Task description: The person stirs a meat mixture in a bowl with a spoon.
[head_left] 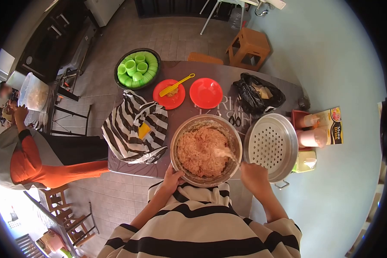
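A large metal bowl (175,144) stands at the table's near edge, filled with a pinkish, minced-looking mixture (200,150). My left hand (172,178) grips the bowl's lower left rim. At the bowl's right side, my right hand (253,175) is closed around the handle of a spoon-like utensil (232,155). Its head is smeared with mixture and rests in it, so its exact shape is hidden. Just right of the bowl, near my right hand, is a perforated metal steamer pan (266,148). Black-handled scissors (234,120) lie above the bowl.
A striped plastic bag (135,129) lies left. Beyond are a red plate with a yellow spatula (176,85), another red plate (206,92), green cups (131,66) in a black basin and a black bag (258,94). Another person (30,159) stands at left; a wall (331,64) borders the right.
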A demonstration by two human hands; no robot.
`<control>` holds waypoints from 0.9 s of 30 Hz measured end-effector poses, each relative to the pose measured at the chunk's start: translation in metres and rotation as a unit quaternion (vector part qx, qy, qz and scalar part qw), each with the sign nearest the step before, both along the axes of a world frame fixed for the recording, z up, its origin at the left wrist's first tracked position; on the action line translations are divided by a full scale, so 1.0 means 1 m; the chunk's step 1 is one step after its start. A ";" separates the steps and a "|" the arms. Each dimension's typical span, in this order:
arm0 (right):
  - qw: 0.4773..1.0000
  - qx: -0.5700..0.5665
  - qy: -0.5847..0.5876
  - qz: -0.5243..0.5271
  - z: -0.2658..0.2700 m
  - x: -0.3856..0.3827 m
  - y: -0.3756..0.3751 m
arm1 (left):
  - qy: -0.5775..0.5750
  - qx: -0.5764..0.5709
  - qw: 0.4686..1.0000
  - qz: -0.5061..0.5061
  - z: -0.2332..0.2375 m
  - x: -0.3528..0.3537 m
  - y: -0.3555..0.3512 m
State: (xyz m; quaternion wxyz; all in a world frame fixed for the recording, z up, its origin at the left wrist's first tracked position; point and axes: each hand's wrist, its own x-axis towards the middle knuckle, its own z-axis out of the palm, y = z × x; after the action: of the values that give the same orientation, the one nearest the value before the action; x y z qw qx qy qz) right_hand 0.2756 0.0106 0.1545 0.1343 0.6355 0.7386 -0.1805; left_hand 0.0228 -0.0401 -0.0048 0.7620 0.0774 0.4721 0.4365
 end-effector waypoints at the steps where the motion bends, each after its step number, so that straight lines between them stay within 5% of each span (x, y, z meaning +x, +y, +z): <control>1: 0.999 0.004 -0.012 -0.033 -0.003 0.005 0.003 | 0.004 0.003 1.000 -0.002 0.002 0.000 0.001; 12: 0.987 -0.025 0.050 -0.154 -0.110 -0.013 0.053 | 0.009 0.011 1.000 -0.008 0.001 0.000 0.001; 18: 0.994 -0.073 0.062 -0.044 -0.125 -0.013 0.083 | 0.026 -0.004 0.999 -0.031 0.005 0.000 0.004; 27: 0.977 0.006 0.102 0.185 -0.130 -0.052 0.069 | 0.028 -0.002 0.999 -0.028 0.001 0.000 0.003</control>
State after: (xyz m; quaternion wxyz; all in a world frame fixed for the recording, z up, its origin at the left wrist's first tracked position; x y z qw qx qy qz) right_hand 0.2235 0.0794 0.0245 0.0851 0.4664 0.8546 -0.2119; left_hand 0.0229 -0.0369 -0.0040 0.7602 0.1013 0.4921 0.4118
